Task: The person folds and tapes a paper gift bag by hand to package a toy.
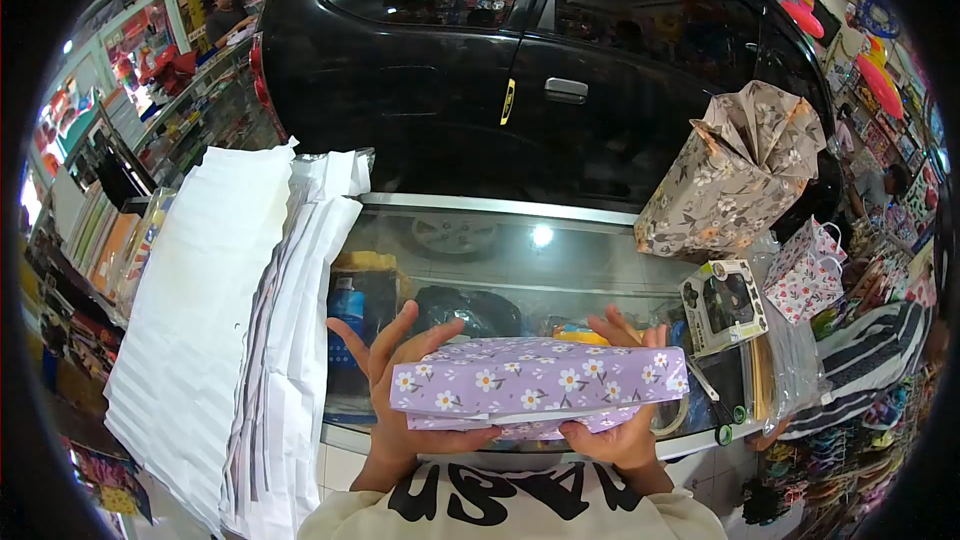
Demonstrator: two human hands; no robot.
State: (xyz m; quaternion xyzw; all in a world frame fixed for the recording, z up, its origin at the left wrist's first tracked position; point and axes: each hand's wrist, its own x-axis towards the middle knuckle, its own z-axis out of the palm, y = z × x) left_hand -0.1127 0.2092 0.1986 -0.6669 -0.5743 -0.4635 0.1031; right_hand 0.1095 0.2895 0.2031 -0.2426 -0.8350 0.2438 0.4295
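Observation:
Between my two hands is a flat gift-wrapped box (540, 380) in lilac paper with white daisies. A folded paper edge runs along its near side. My left hand (385, 402) grips the left end, its thumb on the near side and its other fingers spread up beyond the far side. Around the right end, my right hand (636, 437) has its thumb on the near lower edge and fingertips showing past the far edge. The box is held above a glass display counter (560, 285). Scissors (712, 395) with green handles lie right of my right hand.
Long white paper sheets (200, 320) cover the counter's left side. At right are a boxed game controller (722, 306), a floral wrapped package (720, 180) and a floral gift bag (806, 273). A black car (430, 90) stands beyond the counter. Someone in striped clothing (860, 365) is at right.

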